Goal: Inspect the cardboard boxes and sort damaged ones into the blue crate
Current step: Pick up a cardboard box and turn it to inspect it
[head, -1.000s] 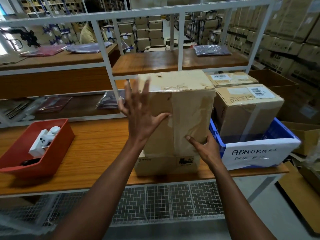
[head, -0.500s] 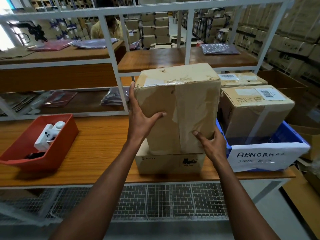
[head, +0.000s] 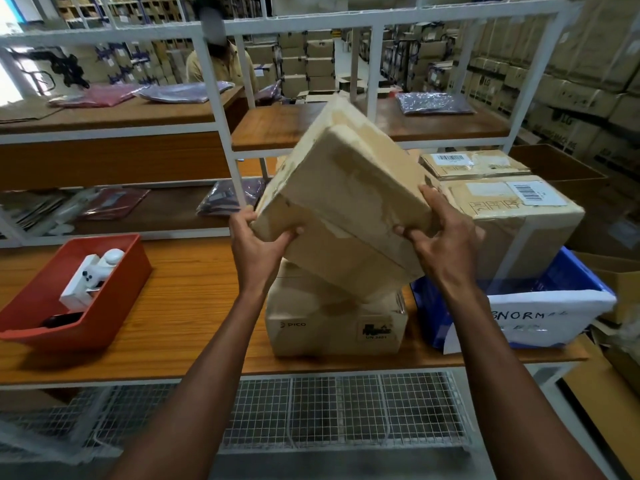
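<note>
Both hands hold a worn box (head: 341, 188) tilted in the air, its top leaning away and to the right. The left hand (head: 258, 249) grips the near left corner, thumb on the front face; the right hand (head: 441, 239) clasps the near right edge. The box hangs just above a second box (head: 334, 322) that rests on the surface (head: 187, 306) and bears a PICO mark. To the right stands a blue crate (head: 540, 308) with a white paper label, holding two labelled boxes (head: 512, 216). To the left sits a red tray (head: 74, 292) with a white device (head: 90, 277) inside. A person stands behind the white rack (head: 375, 69).
</note>
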Demonstrator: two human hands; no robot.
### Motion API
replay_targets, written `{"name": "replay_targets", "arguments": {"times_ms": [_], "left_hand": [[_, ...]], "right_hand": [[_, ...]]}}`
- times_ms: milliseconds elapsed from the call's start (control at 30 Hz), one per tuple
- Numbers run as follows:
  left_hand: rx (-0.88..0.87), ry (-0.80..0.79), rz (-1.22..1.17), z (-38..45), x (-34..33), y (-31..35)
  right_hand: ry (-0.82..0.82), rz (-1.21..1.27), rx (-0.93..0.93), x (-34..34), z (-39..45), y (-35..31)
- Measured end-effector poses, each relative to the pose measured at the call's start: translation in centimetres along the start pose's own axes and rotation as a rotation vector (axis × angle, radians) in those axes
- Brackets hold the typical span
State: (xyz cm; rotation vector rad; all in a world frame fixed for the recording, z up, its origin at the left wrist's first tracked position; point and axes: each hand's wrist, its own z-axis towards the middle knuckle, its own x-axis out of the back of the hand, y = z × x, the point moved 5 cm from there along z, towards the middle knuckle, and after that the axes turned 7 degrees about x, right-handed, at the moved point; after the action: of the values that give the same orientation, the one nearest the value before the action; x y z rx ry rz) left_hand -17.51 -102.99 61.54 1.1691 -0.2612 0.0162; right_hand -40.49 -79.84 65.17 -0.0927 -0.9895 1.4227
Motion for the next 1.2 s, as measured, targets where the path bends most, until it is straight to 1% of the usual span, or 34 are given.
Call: {"name": "replay_targets", "arguments": {"times_ms": [67, 133, 200, 267, 333, 400, 467, 533, 633, 700, 733, 800, 867, 900, 933, 967, 1000, 1067, 1133, 1200], "left_hand": [[0.037, -0.043, 0.013, -0.3, -0.5, -0.7], [0.076, -0.096, 0.008, -0.9, -0.9, -1.7], [0.114, -0.159, 0.004, -1.6, -1.2, -2.7], [0.191, -0.193, -0.016, -2.0, -1.5, -4.2], [0.272, -0.195, -0.074, -2.7, -1.5, -5.4], [0.288, -0.226, -0.129, -3.2, -1.3, -5.6], [0.228, -0.238, -0.144, -3.3, -0.9, -5.2], [0.141, -0.189, -0.125, -2.8, -0.3, -4.2], [-0.053, -0.094, 0.055, -1.6, -0.2, -2.1], [-0.157, -0.093, 0.190, -1.1, -0.7, -0.7], [-0.179, -0.104, 0.239, -1.0, -0.9, -0.4], [-0.196, -0.119, 0.261, -0.9, -1.2, -0.4], [-0.190, -0.120, 0.213, -0.7, -1.2, -0.8], [-0.157, -0.120, 0.169, -0.6, -1.0, -1.3], [-0.095, -0.117, 0.109, -0.5, -0.8, -2.0], [-0.010, -0.122, 0.044, -0.6, -0.6, -2.9], [0.072, -0.132, -0.005, -0.7, -0.5, -3.8], [0.184, -0.200, -0.011, -1.4, -0.8, -5.8], [0.234, -0.259, 0.000, -2.4, -1.4, -6.9], [0.240, -0.225, -0.006, -2.6, -1.6, -6.9]], "right_hand": [[-0.024, -0.144, 0.097, -0.4, 0.7, -1.3], [-0.049, -0.235, 0.180, -1.1, 1.1, -2.7], [-0.078, -0.264, 0.237, -2.1, 1.1, -3.5], [-0.117, -0.309, 0.294, -3.2, 0.5, -3.9], [-0.104, -0.344, 0.356, -4.0, 0.0, -4.4], [-0.071, -0.344, 0.381, -4.6, -0.3, -4.8], [-0.066, -0.326, 0.378, -5.0, -0.3, -4.6], [-0.063, -0.334, 0.354, -5.0, -0.3, -4.0], [-0.088, -0.372, 0.328, -5.0, -0.8, -3.5], [-0.074, -0.342, 0.343, -5.1, -0.8, -3.6], [-0.044, -0.312, 0.343, -5.0, -0.8, -3.6], [0.048, -0.252, 0.267, -4.6, -0.9, -2.8], [0.149, -0.105, 0.065, -3.8, -1.6, -1.0], [0.174, 0.034, -0.052, -3.5, -2.1, 0.0], [0.157, 0.188, -0.163, -3.7, -2.7, 1.2], [0.094, 0.318, -0.264, -4.2, -3.3, 2.2], [0.015, 0.393, -0.333, -4.7, -3.8, 3.0], [-0.089, 0.396, -0.369, -5.4, -4.7, 4.1], [-0.083, 0.343, -0.370, -5.6, -5.0, 4.5], [-0.056, 0.331, -0.382, -5.6, -4.6, 4.4]]}}
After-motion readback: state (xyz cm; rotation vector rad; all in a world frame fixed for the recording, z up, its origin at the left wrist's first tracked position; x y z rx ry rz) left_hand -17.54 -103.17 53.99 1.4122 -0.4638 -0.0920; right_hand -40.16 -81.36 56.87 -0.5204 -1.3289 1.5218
